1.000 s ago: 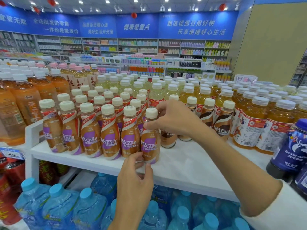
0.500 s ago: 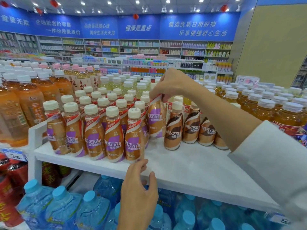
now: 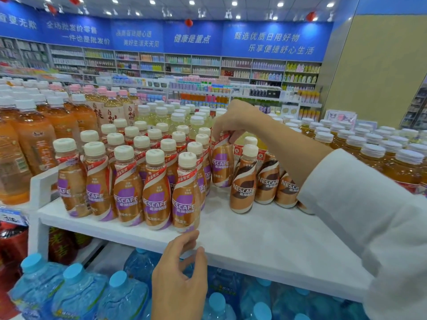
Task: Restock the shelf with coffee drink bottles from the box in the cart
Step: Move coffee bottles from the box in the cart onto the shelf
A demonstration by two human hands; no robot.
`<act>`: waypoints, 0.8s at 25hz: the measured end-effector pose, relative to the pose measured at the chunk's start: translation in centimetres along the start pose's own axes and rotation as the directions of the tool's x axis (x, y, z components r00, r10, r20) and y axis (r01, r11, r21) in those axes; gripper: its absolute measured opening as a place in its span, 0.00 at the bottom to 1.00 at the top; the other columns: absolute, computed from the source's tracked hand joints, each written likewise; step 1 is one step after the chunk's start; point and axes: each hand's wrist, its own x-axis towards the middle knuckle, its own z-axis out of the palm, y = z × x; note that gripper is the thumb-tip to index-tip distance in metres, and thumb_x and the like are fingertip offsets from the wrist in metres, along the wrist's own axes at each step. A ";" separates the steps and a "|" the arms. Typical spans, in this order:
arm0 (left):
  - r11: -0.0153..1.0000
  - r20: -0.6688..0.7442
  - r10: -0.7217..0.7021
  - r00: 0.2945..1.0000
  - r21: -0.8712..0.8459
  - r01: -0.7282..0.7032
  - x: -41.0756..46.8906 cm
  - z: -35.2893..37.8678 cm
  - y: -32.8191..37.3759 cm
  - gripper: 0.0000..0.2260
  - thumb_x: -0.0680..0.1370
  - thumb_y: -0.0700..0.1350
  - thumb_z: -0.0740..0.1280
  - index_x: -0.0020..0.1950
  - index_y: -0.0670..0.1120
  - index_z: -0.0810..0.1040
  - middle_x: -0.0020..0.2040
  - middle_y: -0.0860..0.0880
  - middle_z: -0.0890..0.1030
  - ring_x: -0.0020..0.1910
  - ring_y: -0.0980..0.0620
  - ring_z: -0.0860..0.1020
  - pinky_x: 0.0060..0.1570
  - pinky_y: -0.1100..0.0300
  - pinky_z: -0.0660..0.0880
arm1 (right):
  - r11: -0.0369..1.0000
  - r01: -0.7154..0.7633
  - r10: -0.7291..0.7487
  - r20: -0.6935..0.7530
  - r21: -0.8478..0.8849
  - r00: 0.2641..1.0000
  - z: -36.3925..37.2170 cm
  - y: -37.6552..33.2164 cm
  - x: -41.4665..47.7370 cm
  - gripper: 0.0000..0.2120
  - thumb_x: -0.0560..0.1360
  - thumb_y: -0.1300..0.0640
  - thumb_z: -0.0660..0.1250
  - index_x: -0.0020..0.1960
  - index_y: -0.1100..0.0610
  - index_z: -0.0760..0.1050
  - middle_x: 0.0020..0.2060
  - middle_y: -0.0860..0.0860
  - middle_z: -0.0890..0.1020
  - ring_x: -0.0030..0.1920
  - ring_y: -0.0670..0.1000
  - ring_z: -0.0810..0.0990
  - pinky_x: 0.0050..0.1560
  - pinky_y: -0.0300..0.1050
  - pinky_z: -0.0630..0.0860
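Purple-label rows (image 3: 129,181) mostly filled; one bottle (image 3: 222,162) gripped by right hand (image 3: 235,121), left hand (image 3: 182,269) open, shelf (image 3: 265,239) front unfilled.

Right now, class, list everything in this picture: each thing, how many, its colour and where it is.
purple bottles: many, gold-brown with purple labels, cream caps, rows on shelf left
held bottle: one, purple label, at right end of those rows
brown bottles: at least three, brown labels, shelf middle
shelf: one, white, bare at front right
tea bottles: many, amber, white caps, far right
orange bottles: several, far left
water jugs: many, blue, below shelf
right hand: grips held bottle's top
left hand: empty, at shelf front edge
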 end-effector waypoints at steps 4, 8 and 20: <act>1.000 -0.005 0.000 1.000 0.014 0.000 0.1 -0.1 -0.5 0.15 0.75 0.36 0.73 0.57 0.52 0.81 0.54 0.56 0.83 0.54 0.60 0.79 0.45 0.82 0.71 | 0.993 0.014 -0.011 0.025 -0.120 1.000 0.2 -0.5 0.3 0.10 0.69 0.58 0.77 0.40 0.60 0.77 0.47 0.55 0.85 0.40 0.55 0.88 0.52 0.51 0.84; 1.000 -0.017 -0.001 1.000 -0.031 0.000 -0.9 -0.6 -0.6 0.15 0.74 0.34 0.73 0.53 0.54 0.83 0.50 0.59 0.84 0.53 0.65 0.80 0.44 0.81 0.72 | 0.982 0.018 0.015 0.171 -0.189 0.985 0.8 -0.6 0.1 0.08 0.75 0.62 0.73 0.43 0.60 0.74 0.71 0.57 0.74 0.53 0.59 0.86 0.59 0.53 0.81; 0.962 0.129 -0.212 0.969 -0.147 0.231 -3.1 -3.2 -3.7 0.13 0.74 0.33 0.72 0.51 0.50 0.83 0.46 0.63 0.85 0.50 0.66 0.81 0.41 0.76 0.76 | 0.976 0.050 -0.025 0.121 -0.211 0.992 1.8 1.3 2.0 0.21 0.73 0.59 0.76 0.60 0.59 0.71 0.62 0.58 0.79 0.43 0.55 0.85 0.50 0.52 0.84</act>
